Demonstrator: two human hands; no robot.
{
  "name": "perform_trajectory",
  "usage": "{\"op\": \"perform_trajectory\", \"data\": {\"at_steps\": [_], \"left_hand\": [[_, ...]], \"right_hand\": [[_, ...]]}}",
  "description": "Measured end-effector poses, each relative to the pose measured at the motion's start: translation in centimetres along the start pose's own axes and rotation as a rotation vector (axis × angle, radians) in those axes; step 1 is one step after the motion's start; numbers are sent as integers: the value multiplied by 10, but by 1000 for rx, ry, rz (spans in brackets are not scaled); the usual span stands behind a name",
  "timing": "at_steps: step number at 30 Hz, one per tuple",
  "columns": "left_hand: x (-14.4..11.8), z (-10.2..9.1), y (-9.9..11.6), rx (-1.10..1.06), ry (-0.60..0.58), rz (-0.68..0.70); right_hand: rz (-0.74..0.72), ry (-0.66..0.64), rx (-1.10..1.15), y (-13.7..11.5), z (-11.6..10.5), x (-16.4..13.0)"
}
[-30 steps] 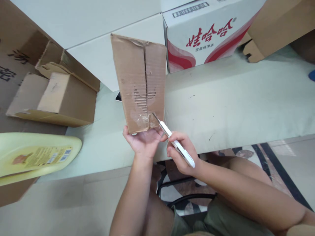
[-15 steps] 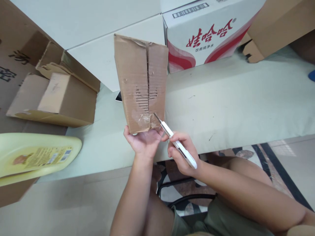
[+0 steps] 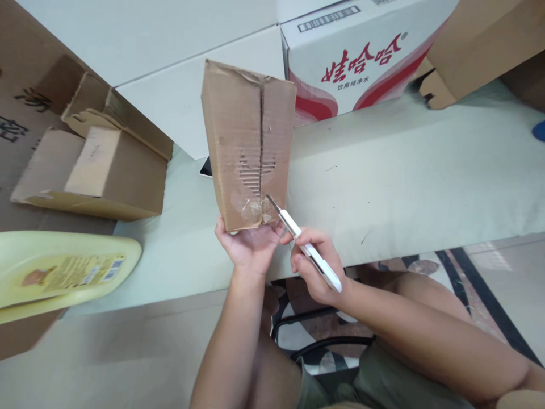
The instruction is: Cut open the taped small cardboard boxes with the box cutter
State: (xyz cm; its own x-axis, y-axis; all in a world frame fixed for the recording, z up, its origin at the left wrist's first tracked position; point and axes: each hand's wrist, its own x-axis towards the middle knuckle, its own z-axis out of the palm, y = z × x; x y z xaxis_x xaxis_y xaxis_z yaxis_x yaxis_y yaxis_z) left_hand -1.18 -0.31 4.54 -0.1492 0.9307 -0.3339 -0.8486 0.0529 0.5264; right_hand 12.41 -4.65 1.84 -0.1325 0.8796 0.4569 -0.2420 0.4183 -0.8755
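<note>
Cardboard box [image 3: 249,145] stands on end above the table [image 3: 404,170], cupped from below by left hand [image 3: 250,247]; right hand [image 3: 317,267] grips a white box cutter [image 3: 304,244], blade tip at the taped seam's lower end (tape there looks crumpled, partly cut); most of seam prob. left to slit.

The box [image 3: 249,145] hides the left hand's [image 3: 249,247] fingers and covers most of a phone [image 3: 206,168] on the bench [image 3: 404,170]. The yellow bottle [image 3: 63,272], left of the box, is cut by the edge. Its label print is too small to read.
</note>
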Motion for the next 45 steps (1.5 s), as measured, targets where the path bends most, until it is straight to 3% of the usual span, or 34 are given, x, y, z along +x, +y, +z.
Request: {"op": "perform_trajectory", "data": {"at_steps": [15, 24, 34, 40, 45], "left_hand": [[0, 3, -2, 25, 24, 32], [2, -3, -4, 33, -68, 42], [1, -7, -6, 83, -58, 31], [2, -5, -8, 24, -69, 76], [3, -9, -6, 32, -87, 40]], "right_hand": [[107, -46, 61, 6, 0, -1], [209, 28, 225, 3, 2, 3], [350, 127, 422, -2, 4, 7], [329, 69, 411, -11, 3, -2], [244, 122, 387, -18, -4, 2]]}}
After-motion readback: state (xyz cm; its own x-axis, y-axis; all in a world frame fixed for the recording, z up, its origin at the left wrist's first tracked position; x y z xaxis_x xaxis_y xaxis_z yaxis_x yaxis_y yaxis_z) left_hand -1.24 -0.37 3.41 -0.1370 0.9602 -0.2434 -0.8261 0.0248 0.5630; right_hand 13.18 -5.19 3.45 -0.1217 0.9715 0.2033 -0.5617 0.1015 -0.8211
